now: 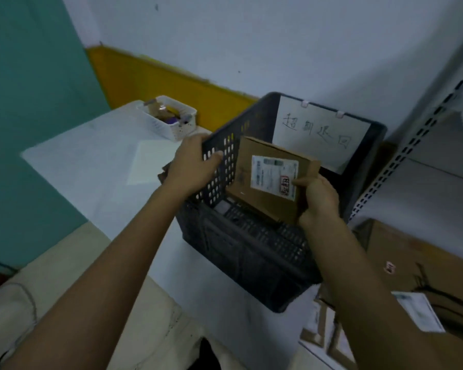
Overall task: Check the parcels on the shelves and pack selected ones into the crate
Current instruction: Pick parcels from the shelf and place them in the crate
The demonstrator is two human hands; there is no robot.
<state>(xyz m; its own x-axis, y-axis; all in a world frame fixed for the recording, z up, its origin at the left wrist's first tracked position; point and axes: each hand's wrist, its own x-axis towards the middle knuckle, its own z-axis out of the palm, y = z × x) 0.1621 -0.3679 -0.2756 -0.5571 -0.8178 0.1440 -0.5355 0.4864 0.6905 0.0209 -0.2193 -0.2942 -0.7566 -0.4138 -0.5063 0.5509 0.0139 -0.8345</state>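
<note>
Left grip (190,162) of mine clasps the rim of the dark crate's (251,252) left wall. Inside the crate, my right grip (320,200) pinches the lower right corner of a labelled cardboard parcel (262,206), label facing up.

You have one dark perforated crate (251,252), one cardboard parcel (262,201) bearing one shipping label (271,174), one handwritten sign (318,134) with two pink clips (304,103), one white basket (169,126), one large cardboard box (412,257) on the right, and two hands: left hand (195,164), right hand (320,198).
</note>
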